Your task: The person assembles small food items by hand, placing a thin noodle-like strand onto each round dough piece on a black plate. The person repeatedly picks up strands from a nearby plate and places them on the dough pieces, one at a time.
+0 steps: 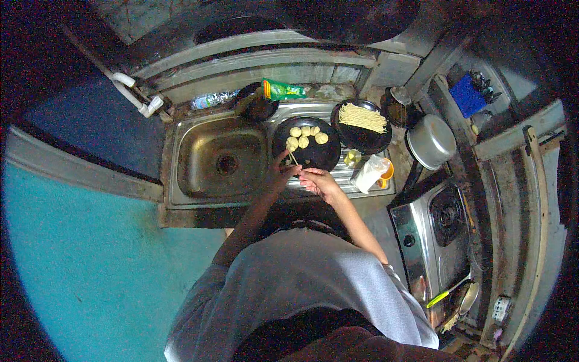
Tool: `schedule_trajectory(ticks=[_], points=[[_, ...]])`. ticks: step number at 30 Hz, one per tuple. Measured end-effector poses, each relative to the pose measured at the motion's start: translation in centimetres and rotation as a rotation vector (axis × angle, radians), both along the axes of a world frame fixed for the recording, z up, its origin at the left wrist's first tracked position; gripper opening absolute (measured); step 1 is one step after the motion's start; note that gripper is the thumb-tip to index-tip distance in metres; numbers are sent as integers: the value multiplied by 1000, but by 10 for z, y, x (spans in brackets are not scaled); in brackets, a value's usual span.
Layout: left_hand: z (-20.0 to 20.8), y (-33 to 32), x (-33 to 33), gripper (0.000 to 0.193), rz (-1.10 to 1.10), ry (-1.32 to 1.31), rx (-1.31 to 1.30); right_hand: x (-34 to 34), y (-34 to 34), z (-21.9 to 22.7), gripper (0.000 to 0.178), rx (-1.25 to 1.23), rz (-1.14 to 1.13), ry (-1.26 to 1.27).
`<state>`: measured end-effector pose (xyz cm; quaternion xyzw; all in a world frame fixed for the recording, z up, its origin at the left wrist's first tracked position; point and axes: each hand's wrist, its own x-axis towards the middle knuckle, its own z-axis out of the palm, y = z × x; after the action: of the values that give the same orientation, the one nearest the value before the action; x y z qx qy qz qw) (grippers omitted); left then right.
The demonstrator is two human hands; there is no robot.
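Steel drainboard (343,174) beneath a dark dough pan (327,157), dark noodle plate (364,142), white bag (369,174), orange cup (388,171).

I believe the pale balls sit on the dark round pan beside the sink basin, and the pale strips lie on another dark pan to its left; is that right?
Not quite: in the head view, the other dark pan bearing the pale strips is to the right of the dark round pan with the pale balls, not to its left. The rest is right.

two hands (319,183), six or seven pale dough balls (303,142), one sink basin (202,151), one orange cup (388,172), one blue holder (467,96)
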<state>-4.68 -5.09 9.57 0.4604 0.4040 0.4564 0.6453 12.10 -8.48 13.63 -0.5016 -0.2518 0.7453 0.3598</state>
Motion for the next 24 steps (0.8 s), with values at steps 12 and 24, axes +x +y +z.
schedule_trajectory(ticks=[12,24], points=[[-34,0,2,49,-19,41,-191,12,0,-2,16,156,-164,-22],[-81,2,-7,44,-184,247,-355,26,11,7,19,480,-232,-251]])
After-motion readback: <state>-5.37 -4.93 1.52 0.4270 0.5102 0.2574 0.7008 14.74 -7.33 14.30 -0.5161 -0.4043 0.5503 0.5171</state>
